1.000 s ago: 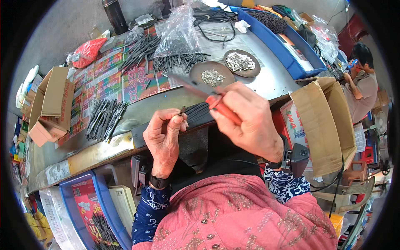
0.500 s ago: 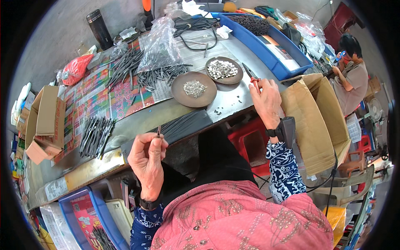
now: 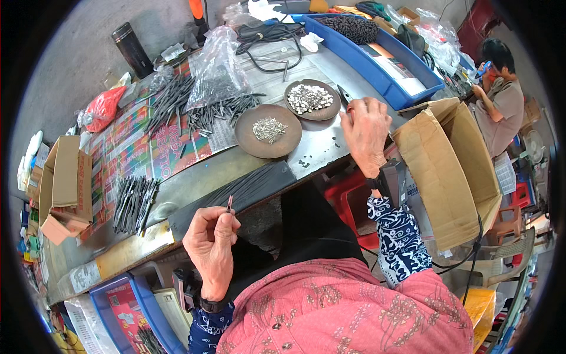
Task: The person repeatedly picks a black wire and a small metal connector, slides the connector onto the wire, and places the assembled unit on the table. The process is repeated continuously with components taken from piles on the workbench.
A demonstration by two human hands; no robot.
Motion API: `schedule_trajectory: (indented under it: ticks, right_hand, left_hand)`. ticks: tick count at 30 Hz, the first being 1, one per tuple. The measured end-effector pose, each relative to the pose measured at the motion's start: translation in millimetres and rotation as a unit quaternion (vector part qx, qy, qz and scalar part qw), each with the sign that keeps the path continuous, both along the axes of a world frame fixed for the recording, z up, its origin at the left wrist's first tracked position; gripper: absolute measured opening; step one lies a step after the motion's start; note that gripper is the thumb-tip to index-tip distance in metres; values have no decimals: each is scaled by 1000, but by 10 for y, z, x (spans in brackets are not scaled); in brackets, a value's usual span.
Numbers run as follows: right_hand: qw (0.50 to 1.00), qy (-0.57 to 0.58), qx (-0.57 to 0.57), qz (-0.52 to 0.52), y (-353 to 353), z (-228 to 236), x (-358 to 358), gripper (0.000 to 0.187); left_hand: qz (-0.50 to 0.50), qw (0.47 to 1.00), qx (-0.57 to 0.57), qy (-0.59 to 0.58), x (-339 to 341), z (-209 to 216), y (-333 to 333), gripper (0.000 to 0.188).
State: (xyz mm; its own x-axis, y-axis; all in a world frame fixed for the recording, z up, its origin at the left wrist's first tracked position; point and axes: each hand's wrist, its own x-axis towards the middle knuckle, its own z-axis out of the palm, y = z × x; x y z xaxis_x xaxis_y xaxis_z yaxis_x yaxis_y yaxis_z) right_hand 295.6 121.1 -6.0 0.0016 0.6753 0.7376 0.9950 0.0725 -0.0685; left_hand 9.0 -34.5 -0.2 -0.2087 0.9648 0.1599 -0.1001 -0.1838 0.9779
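l hand (image 3: 212, 248) pinching thin dark metal rod (image 3: 229, 204) upright over table edge, r hand (image 3: 365, 133) curled round pliers (image 3: 345, 96) by brown dish of small silver bits (image 3: 312, 99); best keep rod steady, grip low, bring r back slow.

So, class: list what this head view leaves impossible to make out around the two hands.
- Right hand: its tool shows only a tip; the fingers cover the rest.
- Left hand: the thin dark piece is too small to identify.
- Contents of the two round dishes: too small to tell.
- Cardboard box: inside hidden by flaps.
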Motion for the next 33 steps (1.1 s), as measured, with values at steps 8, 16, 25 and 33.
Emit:
schedule_trajectory:
  ticks: [8,16,25,33]
  right_hand:
    - [970,23,-45,238,30,-24,-333,30]
    - [971,21,-18,239,105,-30,-406,21]
    - [962,54,3,267,164,-88,-334,11]
    - [949,151,-15,276,-8,19,-390,8]
  left_hand:
    - [-3,1000,-23,-11,13,30,-39,13]
    - [-8,998,-46,-36,14,65,-55,13]
    - [-9,998,-42,-35,52,103,-90,12]
    - [-11,998,-31,-44,64,163,-145,13]
